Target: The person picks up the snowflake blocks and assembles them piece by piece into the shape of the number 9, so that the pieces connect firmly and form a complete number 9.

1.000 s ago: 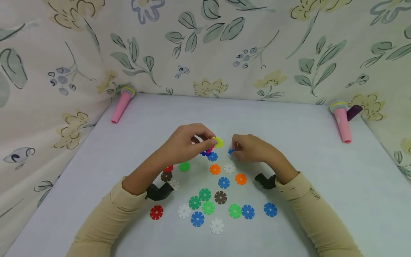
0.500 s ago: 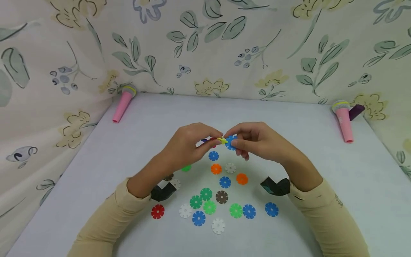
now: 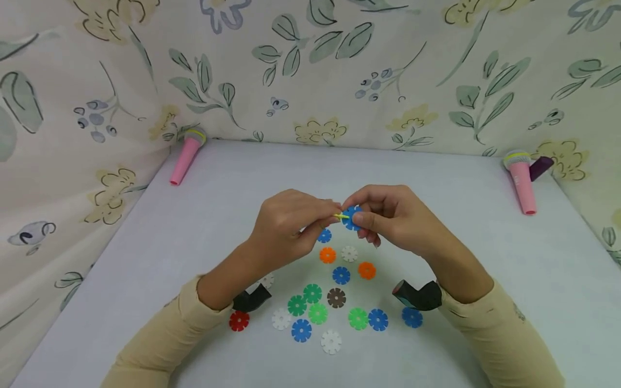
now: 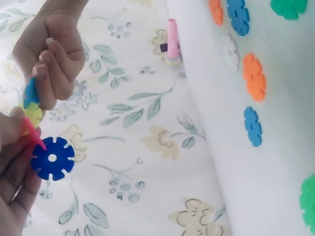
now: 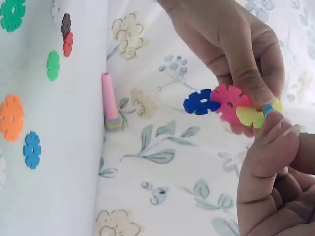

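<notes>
The left hand (image 3: 291, 223) pinches a small chain of notched discs: dark blue (image 5: 198, 102), pink (image 5: 229, 104) and yellow (image 5: 251, 117), joined at their edges. Between the thumb and fingers of the right hand (image 3: 400, 218) is a lighter blue disc (image 3: 351, 218), which meets the yellow disc edge-on. The left wrist view shows the dark blue disc (image 4: 52, 158) hanging beyond the left fingers, with the pink one (image 4: 34, 132) seen edge-on. Both hands are raised over the table, fingertips nearly touching.
Loose discs lie below the hands, among them orange (image 3: 367, 270), brown (image 3: 336, 298), red (image 3: 239, 321) and white (image 3: 331, 342). Pink toy microphones stand at the back left (image 3: 187, 156) and back right (image 3: 521, 183) of the white table (image 3: 121, 302). A floral cloth (image 3: 310, 70) hangs behind.
The right hand has lifted the lighter blue disc and brought it left to the yellow disc. The left hand has turned the chain, so the yellow disc now appears edge-on from the head view.
</notes>
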